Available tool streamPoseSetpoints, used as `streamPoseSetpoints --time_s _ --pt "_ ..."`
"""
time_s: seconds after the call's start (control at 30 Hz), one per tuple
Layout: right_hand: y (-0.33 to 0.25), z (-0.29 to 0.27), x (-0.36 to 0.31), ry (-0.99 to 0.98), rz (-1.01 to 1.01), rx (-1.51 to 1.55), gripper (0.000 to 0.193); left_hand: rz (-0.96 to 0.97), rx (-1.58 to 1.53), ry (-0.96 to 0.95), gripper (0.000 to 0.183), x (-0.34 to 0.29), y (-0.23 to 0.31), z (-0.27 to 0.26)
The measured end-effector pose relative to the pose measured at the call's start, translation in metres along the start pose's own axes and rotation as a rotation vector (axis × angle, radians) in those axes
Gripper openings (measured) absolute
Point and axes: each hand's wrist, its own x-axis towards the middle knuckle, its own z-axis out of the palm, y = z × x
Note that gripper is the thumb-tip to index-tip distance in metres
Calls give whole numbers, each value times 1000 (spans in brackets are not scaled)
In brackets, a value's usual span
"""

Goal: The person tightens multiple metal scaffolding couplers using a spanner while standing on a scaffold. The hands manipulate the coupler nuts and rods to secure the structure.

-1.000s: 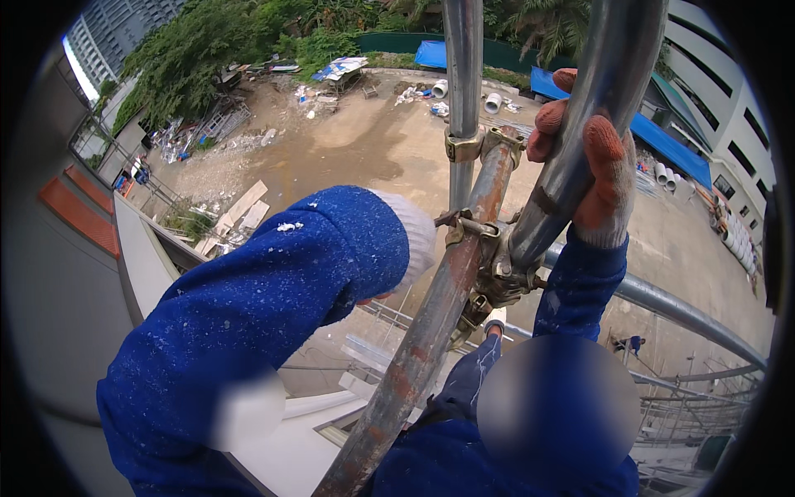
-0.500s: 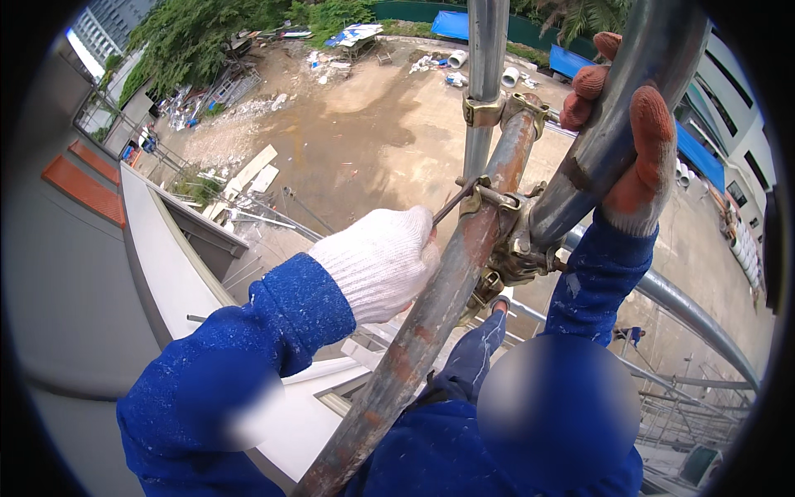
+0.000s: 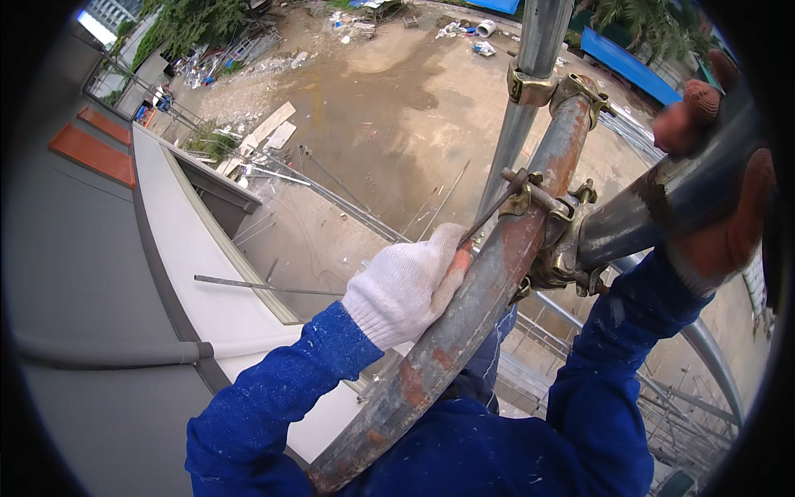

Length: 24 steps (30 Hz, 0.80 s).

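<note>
Your left glove [image 3: 402, 290] is matt white knit; your left sleeve [image 3: 269, 410], blue cloth (flecked with white). The slim tool [image 3: 490, 214] is dull dark metal, the pipe [image 3: 480, 277] rust-roughened metal, the thick tube [image 3: 623, 225] smooth, glossy metal, the upper clamp [image 3: 532, 87] shiny and brassy.

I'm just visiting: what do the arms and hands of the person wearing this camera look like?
The left hand wears a white knitted glove with some orange on the palm side. The right hand wears one with orange fingers and a pale knit cuff. Both arms have long blue sleeves, left and right, flecked with white specks.
</note>
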Motion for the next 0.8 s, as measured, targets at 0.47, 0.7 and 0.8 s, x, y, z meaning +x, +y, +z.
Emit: streamPoseSetpoints --time_s 0.47,0.7,0.8 --pt "-5 26 -4 119 -131 -92 67 95 58 203 28 11 -39 43" --pt "-4 22 -3 109 -97 -114 74 140 -464 160 42 4 -46 43" --pt "-5 23 -4 101 -109 -84 70 64 -477 166 43 2 -44 43"
